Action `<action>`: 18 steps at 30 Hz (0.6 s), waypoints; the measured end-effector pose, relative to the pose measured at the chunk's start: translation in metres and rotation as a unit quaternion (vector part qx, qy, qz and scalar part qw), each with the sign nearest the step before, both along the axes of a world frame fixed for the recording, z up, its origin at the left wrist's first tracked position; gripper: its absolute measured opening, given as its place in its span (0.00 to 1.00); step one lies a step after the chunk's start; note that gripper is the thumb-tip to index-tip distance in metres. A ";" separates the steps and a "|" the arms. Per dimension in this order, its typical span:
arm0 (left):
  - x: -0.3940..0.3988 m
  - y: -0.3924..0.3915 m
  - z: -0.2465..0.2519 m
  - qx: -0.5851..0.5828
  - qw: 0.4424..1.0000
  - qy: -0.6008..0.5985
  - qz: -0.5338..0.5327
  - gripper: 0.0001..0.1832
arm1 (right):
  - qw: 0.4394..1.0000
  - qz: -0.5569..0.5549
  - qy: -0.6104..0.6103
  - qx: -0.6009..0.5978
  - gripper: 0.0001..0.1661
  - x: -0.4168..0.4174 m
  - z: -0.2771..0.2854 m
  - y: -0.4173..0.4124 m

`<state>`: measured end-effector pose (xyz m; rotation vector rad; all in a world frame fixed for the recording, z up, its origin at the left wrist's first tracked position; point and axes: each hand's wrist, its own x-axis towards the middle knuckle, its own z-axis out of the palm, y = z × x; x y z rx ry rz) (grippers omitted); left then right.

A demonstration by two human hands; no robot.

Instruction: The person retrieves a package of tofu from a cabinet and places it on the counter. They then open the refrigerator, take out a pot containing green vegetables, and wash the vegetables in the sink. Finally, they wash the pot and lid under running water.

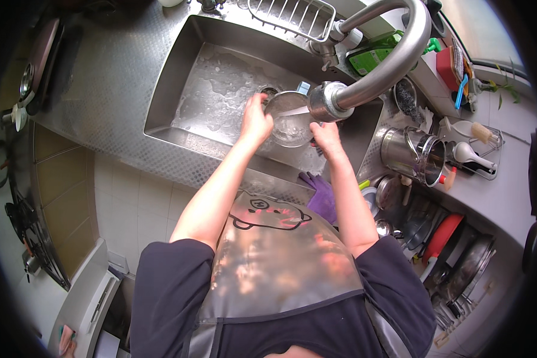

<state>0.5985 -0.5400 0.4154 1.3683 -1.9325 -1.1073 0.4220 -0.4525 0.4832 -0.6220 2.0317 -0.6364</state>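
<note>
My left hand point(257, 120) grips the left rim of a round, shallow metal vessel point(291, 134), its fingers over the edge. At the vessel's right edge is my right hand point(326, 136), closed, with a small dark item point(318, 148) showing beneath it; I cannot make out what that is. Water runs from the spout of a curved steel faucet point(398, 60) into the vessel, which is tilted above the stainless-steel sink point(210, 98). A light-blue tab point(303, 87) stands at the vessel's far edge. Wet suds cover the sink floor.
Behind the sink are a wire rack point(295, 18) and a green bottle point(369, 58). A steel pot point(400, 150) stands to the right. Purple gloves point(320, 197) hang at the front edge. Lower right, pans, including a red one point(443, 237), are stored.
</note>
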 end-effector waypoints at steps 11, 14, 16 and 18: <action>0.030 0.024 0.043 0.472 0.822 0.279 0.151 0.44 | 0.957 -0.102 -0.258 -0.086 0.29 0.052 -0.033 -0.009; 0.018 0.014 0.033 0.500 0.799 0.287 0.171 0.43 | 0.992 -0.022 -0.123 -0.001 0.32 0.034 0.003 -0.030; 0.008 0.020 0.036 0.508 0.799 0.273 0.172 0.42 | 0.987 0.055 0.111 -0.105 0.34 -0.001 -0.011 -0.018; 0.010 0.021 0.023 0.539 0.776 0.293 0.144 0.48 | 0.964 0.109 0.211 -0.119 0.30 -0.026 0.016 -0.017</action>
